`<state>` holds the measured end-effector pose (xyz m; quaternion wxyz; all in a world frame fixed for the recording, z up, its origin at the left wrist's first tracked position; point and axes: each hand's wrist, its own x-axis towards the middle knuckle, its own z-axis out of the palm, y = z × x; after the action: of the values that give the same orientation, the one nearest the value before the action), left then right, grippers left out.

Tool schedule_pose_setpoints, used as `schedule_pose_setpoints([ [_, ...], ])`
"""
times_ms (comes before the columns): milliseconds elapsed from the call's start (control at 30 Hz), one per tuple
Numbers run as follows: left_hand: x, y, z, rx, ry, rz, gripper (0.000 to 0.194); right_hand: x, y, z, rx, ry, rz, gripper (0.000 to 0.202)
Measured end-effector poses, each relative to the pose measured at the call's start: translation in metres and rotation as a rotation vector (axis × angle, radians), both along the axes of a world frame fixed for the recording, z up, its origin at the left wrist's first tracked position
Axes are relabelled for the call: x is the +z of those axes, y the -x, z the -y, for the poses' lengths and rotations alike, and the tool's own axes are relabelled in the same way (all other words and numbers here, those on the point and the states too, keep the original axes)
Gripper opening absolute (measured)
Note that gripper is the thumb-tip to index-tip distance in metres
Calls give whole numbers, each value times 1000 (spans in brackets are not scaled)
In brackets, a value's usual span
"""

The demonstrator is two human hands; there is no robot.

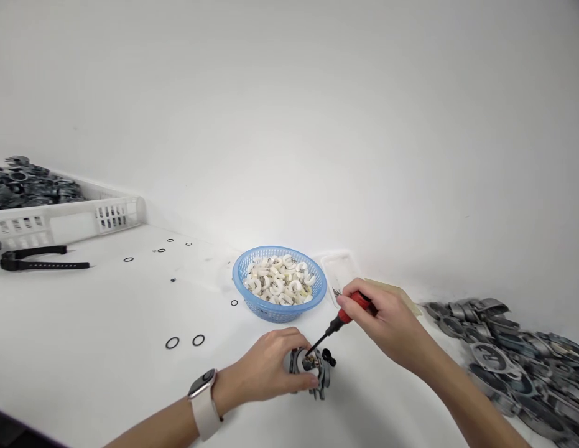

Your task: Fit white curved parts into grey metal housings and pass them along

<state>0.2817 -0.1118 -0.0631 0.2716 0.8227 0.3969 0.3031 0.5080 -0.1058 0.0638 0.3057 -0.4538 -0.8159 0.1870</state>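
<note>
My left hand [270,368] is closed around a small grey metal carburetor [324,376], steadying it on the white table. A white float and brass-coloured parts show in its open top, partly covered by my fingers. In my right hand [387,320] is a screwdriver [334,325] with a red and black handle, gripped from above. Its dark shaft slants down to the left, and the tip is inside the carburetor's open top. Whether the tip sits on a screw is too small to tell. A black lever [329,357] sticks out at the carburetor's right side.
Behind my hands stands a blue basket [280,309] of white floats, beside a clear tray [338,264] with small screws. Grey metal bowls [508,361] are heaped at right. A white crate [74,225] of metal parts, a black watch [46,261] and several rubber rings [172,343] occupy the left.
</note>
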Motion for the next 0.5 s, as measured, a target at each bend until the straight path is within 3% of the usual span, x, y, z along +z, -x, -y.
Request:
schedule_pose_setpoints([
  [500, -3, 0, -1, -3, -2, -4, 34, 8, 3, 3, -5, 37, 47, 31],
])
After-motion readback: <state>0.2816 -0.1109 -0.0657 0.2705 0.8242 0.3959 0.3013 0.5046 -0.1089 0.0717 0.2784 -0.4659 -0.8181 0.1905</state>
